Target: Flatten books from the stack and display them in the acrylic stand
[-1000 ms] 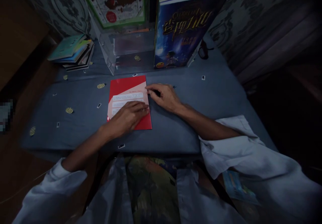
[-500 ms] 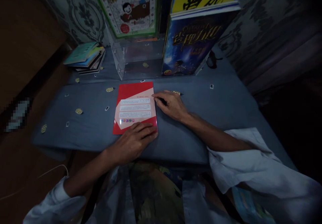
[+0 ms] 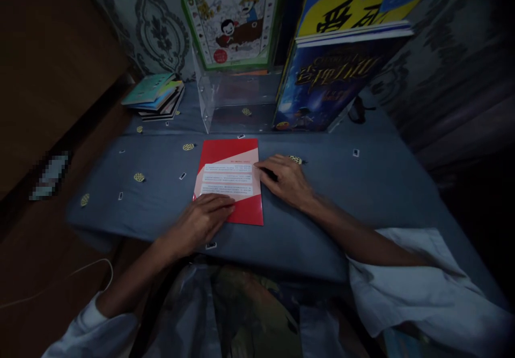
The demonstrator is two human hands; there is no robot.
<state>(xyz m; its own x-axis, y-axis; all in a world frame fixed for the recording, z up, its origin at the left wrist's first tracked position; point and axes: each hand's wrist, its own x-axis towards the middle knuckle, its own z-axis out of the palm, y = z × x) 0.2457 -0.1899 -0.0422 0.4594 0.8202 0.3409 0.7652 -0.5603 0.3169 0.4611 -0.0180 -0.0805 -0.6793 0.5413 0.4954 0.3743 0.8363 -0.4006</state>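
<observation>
A red booklet [image 3: 246, 210] with pink and white text panels lies closed and flat on the cloth, its print upside down to me. My left hand [image 3: 204, 217] rests flat over its lower left part, fingers extended together and covering the coloured title. At the right edge, my right hand [image 3: 285, 180] has thumb and index finger drawn together on the booklet's margin. The remaining fingers of that hand are bent, partly hidden behind the index finger.
Behind the booklet stands a clear acrylic rack [image 3: 237, 97] bearing a green-bordered picture book [image 3: 241, 22] and a dark blue book [image 3: 322, 79]. A stack of thin books [image 3: 155, 95] sits at the back left. Dark glasses [image 3: 357, 111] lie behind the rack's right side.
My left hand has slid left across the booklet, uncovering its lower right corner and covering the title. My right hand keeps to the right edge. The whole view has shifted slightly.
</observation>
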